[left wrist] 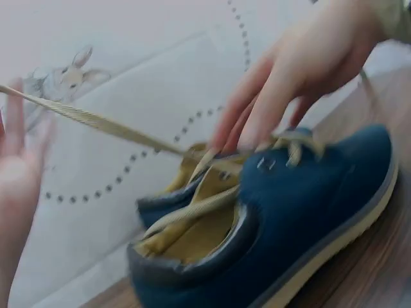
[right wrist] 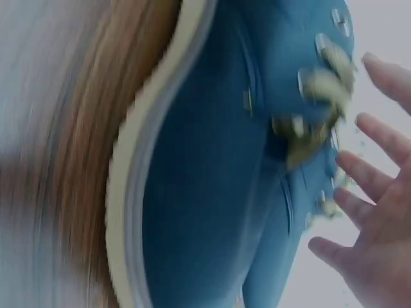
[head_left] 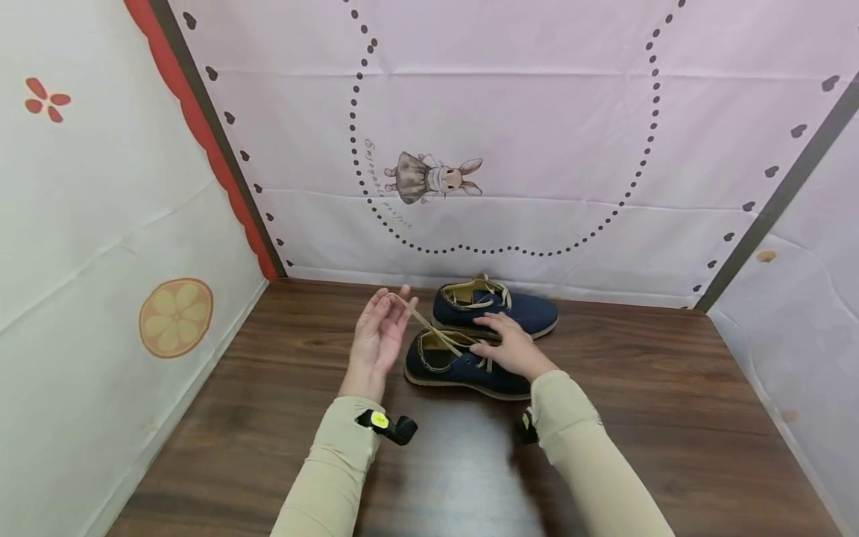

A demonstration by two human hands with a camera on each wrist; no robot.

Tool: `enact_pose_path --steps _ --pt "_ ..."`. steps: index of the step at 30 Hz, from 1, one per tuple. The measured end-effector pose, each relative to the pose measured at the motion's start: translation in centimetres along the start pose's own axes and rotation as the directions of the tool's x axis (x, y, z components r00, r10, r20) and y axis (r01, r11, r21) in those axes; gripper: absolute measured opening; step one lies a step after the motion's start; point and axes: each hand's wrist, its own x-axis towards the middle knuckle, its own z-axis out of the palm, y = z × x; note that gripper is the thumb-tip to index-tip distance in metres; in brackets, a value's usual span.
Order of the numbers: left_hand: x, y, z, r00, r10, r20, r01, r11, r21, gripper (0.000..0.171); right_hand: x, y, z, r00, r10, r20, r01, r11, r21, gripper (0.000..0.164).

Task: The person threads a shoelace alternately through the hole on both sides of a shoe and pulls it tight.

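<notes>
Two dark blue shoes with tan laces and pale soles lie side by side, toes to the right. My left hand [head_left: 379, 335] pinches the end of a shoelace [head_left: 421, 319], which runs slanting down to the near shoe [head_left: 432, 372]. In the left wrist view this shoelace [left wrist: 109, 123] stretches above the shoe's opening. My right hand [head_left: 511, 347] is over the near shoe's lacing, its fingers [right wrist: 369, 173] spread and loosely bent, gripping nothing visible. Whether its fingertips touch the shoe is hard to tell. Behind stands the far shoe [head_left: 533, 312], its laces lying over its opening.
The shoes stand on a dark brown wood-grain surface [head_left: 637, 418]. Behind it rises a pale cloth wall [head_left: 537, 149] with a printed rabbit [head_left: 429, 179], close to the far shoe. Cloth side walls [head_left: 87, 261] bound the surface at left and right.
</notes>
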Motion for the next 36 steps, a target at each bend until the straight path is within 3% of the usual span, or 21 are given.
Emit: enact_pose_path --steps 2,3,5,6,7,8,9,10,11,12,13,14,15,16,18,21,27,31,36 --pt "-0.1 -0.6 0.4 0.999 -0.011 0.053 0.014 0.998 -0.06 0.014 0.4 -0.5 0.4 1.0 0.004 0.002 -0.004 0.999 0.037 0.04" --pt "-0.1 -1.0 0.6 0.998 -0.009 0.062 0.011 0.999 -0.037 0.015 0.6 -0.7 0.6 1.0 0.023 -0.003 -0.023 0.998 0.058 0.034" --pt "0.0 -1.7 0.8 0.999 -0.013 0.039 0.008 0.992 0.126 0.017 0.9 -0.8 0.8 0.998 0.052 -0.036 -0.048 0.995 0.085 0.024" --pt "0.1 -2.0 0.7 0.999 -0.03 0.018 0.024 0.961 0.274 0.017 1.0 -0.8 0.8 0.996 0.07 -0.053 -0.065 0.993 0.096 0.021" --pt "0.1 -2.4 0.6 0.998 -0.052 -0.017 0.054 0.888 0.456 0.016 1.1 -0.7 0.9 0.994 0.081 -0.069 -0.074 0.992 0.103 0.021" --pt "0.2 -2.9 0.5 0.996 -0.077 -0.042 0.086 0.753 0.652 0.013 1.1 -0.6 0.9 0.993 0.095 -0.076 -0.086 0.99 0.114 0.021" --pt "0.2 -3.3 0.3 0.992 -0.107 -0.062 0.111 0.555 0.824 0.01 1.2 -0.5 0.9 0.991 0.107 -0.083 -0.096 0.988 0.125 0.022" --pt "0.2 -3.8 0.1 0.988 -0.13 -0.085 0.123 0.322 0.939 0.007 1.3 -0.5 1.0 0.989 0.117 -0.087 -0.105 0.986 0.132 0.022" --pt "0.1 -4.3 -0.1 0.984 -0.146 -0.106 0.12 0.091 0.989 0.006 1.4 -0.3 1.0 0.988 0.128 -0.085 -0.115 0.983 0.143 0.023" --pt "0.0 -4.8 -0.2 0.981 -0.154 -0.12 0.104 -0.107 0.989 0.008 1.4 -0.3 1.1 0.987 0.137 -0.081 -0.123 0.98 0.155 0.024" --pt "-0.1 -5.2 -0.3 0.98 -0.152 -0.131 0.088 -0.265 0.96 0.01 1.5 -0.3 1.2 0.986 0.145 -0.077 -0.131 0.978 0.165 0.025" --pt "-0.1 -5.6 -0.4 0.98 -0.147 -0.131 0.066 -0.378 0.924 0.013 1.6 -0.3 1.2 0.986 0.152 -0.074 -0.138 0.975 0.174 0.025" --pt "-0.2 -6.0 -0.3 0.981 -0.14 -0.137 0.058 -0.458 0.887 0.014 1.6 -0.3 1.3 0.984 0.159 -0.075 -0.144 0.973 0.179 0.025" --pt "-0.3 -6.3 -0.3 0.982 -0.128 -0.141 0.056 -0.513 0.857 0.014 1.7 -0.4 1.3 0.984 0.162 -0.072 -0.146 0.972 0.182 0.025" --pt "-0.3 -6.7 -0.2 0.984 -0.113 -0.137 0.046 -0.58 0.813 0.014 1.7 -0.5 1.4 0.984 0.161 -0.071 -0.146 0.973 0.177 0.026" --pt "-0.3 -7.1 0.0 0.985 -0.112 -0.133 0.034 -0.627 0.778 0.013 1.7 -0.6 1.5 0.983 0.168 -0.079 -0.152 0.973 0.175 0.025" --pt "-0.1 -7.3 0.1 0.977 -0.097 -0.191 0.09 -0.624 0.776 0.014 1.8 -0.8 1.7 0.986 0.156 -0.061 -0.143 0.972 0.184 0.025" --pt "0.1 -7.5 0.2 0.971 -0.099 -0.219 0.107 -0.639 0.762 0.014 1.9 -0.7 1.8 0.989 0.141 -0.05 -0.13 0.975 0.179 0.025" --pt "0.1 -8.1 0.1 0.973 -0.059 -0.221 0.138 -0.62 0.772 0.013 1.9 -0.8 1.7 0.985 0.172 -0.017 -0.164 0.961 0.224 0.029"
